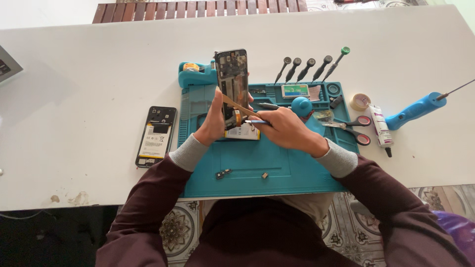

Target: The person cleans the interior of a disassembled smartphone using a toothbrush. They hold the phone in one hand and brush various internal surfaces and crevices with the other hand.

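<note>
My left hand (213,120) holds an opened phone (232,79) upright on its lower edge over the teal work mat (257,170), its bare inner side toward me. A tan flex ribbon (237,106) runs slantwise across the phone. My right hand (287,129) grips a thin blue-tipped tool (257,121) whose tip points at the phone's lower part. A white battery-like piece (243,132) lies on the mat under the phone.
A second opened phone (156,136) lies left of the mat. Several screwdrivers (309,66) stand behind the mat. Red-handled scissors (354,129), a glue tube (381,126), a tape roll (360,101) and a blue powered tool (414,111) lie right. Small loose parts (223,173) rest on the mat.
</note>
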`<action>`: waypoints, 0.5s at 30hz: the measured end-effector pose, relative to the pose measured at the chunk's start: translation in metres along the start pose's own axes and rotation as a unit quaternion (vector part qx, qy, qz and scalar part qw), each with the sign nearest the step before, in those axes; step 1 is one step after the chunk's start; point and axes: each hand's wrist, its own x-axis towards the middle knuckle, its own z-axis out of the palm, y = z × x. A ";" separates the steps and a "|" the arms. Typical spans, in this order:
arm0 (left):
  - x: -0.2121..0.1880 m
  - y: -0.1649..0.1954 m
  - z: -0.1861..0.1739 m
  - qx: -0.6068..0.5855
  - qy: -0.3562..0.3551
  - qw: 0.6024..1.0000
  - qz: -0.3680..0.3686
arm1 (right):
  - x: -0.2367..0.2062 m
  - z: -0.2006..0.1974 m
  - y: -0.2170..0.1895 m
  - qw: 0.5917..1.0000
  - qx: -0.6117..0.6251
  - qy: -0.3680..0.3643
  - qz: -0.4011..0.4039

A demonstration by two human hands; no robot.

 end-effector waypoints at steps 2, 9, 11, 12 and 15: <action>0.000 -0.001 -0.001 -0.002 0.004 1.000 -0.007 | 0.000 0.000 -0.001 1.000 0.005 -0.008 0.000; 0.004 0.002 -0.008 -0.033 0.044 0.998 0.042 | 0.000 -0.002 -0.005 0.999 -0.002 -0.028 -0.028; 0.006 0.004 -0.012 -0.051 0.067 0.994 0.062 | 0.001 -0.002 -0.006 0.999 -0.011 -0.043 -0.010; 0.007 0.005 -0.013 -0.072 0.077 0.992 0.067 | 0.001 -0.002 -0.006 0.999 -0.011 -0.044 -0.011; 0.008 0.006 -0.016 -0.122 0.109 0.984 0.068 | 0.001 -0.002 -0.007 0.999 -0.011 -0.047 -0.009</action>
